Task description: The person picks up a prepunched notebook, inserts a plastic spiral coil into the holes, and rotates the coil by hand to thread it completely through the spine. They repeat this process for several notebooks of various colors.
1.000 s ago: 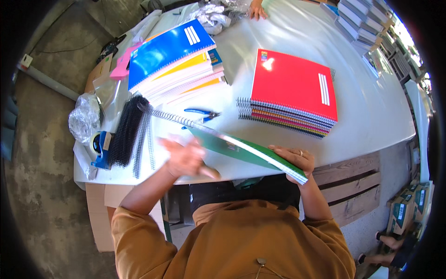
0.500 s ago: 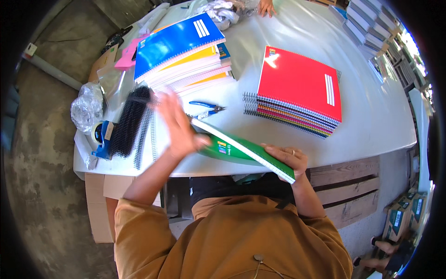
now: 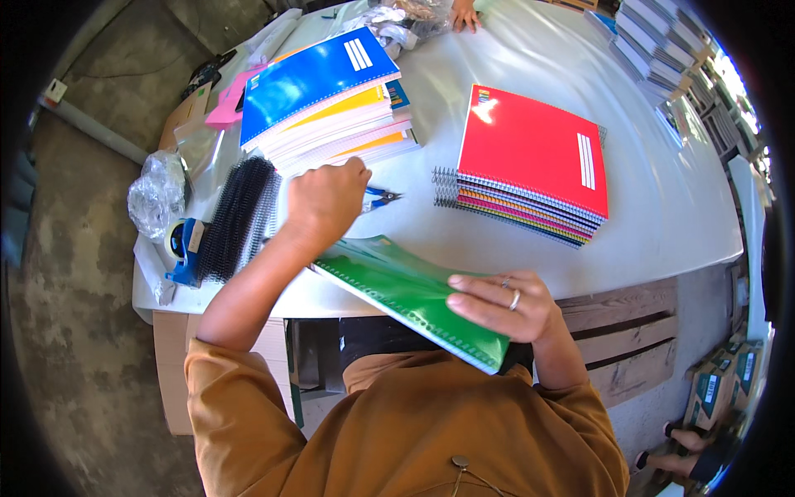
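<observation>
In my right hand (image 3: 501, 306) is a green-covered notebook (image 3: 397, 290), tilted over the table's near edge, with a row of punched holes along its lower edge. The fingers lie across its cover. My left hand (image 3: 327, 199) is closed above the notebook's far left end; whatever it may hold is hidden. Partly behind that hand lie blue-handled pliers (image 3: 383, 199). Black spiral binding coils (image 3: 234, 219) are bunched to its left. On the right stands a stack of spiral-bound notebooks (image 3: 534, 149), the top one red.
Unbound notebooks with a blue cover on top (image 3: 319, 83) form a leaning stack at the back left. A blue tape dispenser (image 3: 189, 253) and crumpled clear plastic (image 3: 157, 195) sit at the left edge. Another person's hand (image 3: 465, 15) rests at the far side.
The green notebook has turned so its punched edge faces nearer me, and its cover shows more. My left hand has come off it and gone from open to closed.
</observation>
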Demonstrator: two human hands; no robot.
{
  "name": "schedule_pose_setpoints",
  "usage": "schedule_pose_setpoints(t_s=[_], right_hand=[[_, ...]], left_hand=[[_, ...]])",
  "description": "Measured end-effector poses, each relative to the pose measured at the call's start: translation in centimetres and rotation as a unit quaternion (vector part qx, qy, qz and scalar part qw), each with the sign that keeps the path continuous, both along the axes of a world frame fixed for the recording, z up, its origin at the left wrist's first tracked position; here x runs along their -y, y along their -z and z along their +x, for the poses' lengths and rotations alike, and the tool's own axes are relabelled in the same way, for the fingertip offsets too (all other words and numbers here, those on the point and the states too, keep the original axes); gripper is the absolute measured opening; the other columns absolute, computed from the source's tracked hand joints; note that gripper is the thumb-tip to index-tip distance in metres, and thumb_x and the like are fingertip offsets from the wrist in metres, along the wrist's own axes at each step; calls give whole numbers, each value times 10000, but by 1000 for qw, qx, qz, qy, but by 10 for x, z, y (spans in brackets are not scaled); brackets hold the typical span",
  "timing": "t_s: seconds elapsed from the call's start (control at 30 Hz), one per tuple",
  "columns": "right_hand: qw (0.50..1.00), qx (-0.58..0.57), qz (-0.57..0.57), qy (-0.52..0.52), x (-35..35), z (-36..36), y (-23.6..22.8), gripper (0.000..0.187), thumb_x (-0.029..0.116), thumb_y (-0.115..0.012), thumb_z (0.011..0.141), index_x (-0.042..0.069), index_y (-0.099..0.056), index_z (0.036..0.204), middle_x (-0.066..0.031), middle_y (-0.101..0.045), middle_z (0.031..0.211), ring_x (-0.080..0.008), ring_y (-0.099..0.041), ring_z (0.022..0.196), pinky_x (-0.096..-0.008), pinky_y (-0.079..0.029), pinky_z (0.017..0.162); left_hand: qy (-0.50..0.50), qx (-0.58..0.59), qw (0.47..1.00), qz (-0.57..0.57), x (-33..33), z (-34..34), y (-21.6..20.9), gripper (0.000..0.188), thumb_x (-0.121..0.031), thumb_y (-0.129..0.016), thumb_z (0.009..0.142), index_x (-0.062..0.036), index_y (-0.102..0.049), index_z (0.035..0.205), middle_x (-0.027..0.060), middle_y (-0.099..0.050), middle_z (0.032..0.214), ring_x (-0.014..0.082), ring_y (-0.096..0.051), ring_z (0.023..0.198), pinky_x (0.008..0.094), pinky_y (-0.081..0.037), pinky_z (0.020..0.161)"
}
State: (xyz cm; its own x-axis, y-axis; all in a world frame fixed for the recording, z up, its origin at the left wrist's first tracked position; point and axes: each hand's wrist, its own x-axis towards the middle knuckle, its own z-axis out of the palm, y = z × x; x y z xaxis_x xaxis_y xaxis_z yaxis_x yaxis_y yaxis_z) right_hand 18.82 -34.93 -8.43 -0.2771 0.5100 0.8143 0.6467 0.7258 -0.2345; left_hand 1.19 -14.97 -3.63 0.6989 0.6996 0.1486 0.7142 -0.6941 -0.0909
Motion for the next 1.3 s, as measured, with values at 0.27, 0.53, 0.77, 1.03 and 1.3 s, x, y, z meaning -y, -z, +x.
schedule_pose_setpoints(t_s=[0.27,0.53,0.77,1.03,1.3], right_hand=[[995,80,-5,62,-8,-25,-5,319,78,-641,712,34,-643,1028,-172,-641,970,-228,-670,744,-294,-545,673],[891,-415,-131,132,11,46,61,182,13,-670,785,-44,-655,958,-72,-667,826,-99,-597,728,-223,-468,674],[876,-459,-109,99,1,38,50,152,2,-677,777,-38,-656,922,-75,-668,854,-109,-603,749,-234,-474,691],[875,-462,-117,85,2,37,46,148,4,-674,779,-33,-653,920,-76,-665,862,-108,-605,758,-242,-481,691],[873,-469,-109,79,4,32,43,141,12,-681,773,-37,-654,902,-73,-665,830,-107,-605,735,-245,-484,686]], left_hand=[[-37,135,971,193,-68,51,-16,158,-243,-520,846,-104,-561,908,85,-638,738,267,-642,672,382,-499,551],[147,160,890,-400,-38,-2,-37,221,-105,-734,750,-12,-605,903,2,-558,800,94,-501,763,253,-425,704],[193,258,858,-400,-41,-18,-22,184,-177,-639,849,1,-601,872,16,-554,789,74,-497,788,239,-426,717],[134,245,842,-461,-52,-34,-19,273,-313,-546,912,-52,-567,835,-35,-494,705,37,-415,633,188,-342,555],[94,210,791,-567,-72,-46,-19,280,-321,-567,895,-50,-597,835,-24,-505,664,52,-391,587,194,-322,528]])
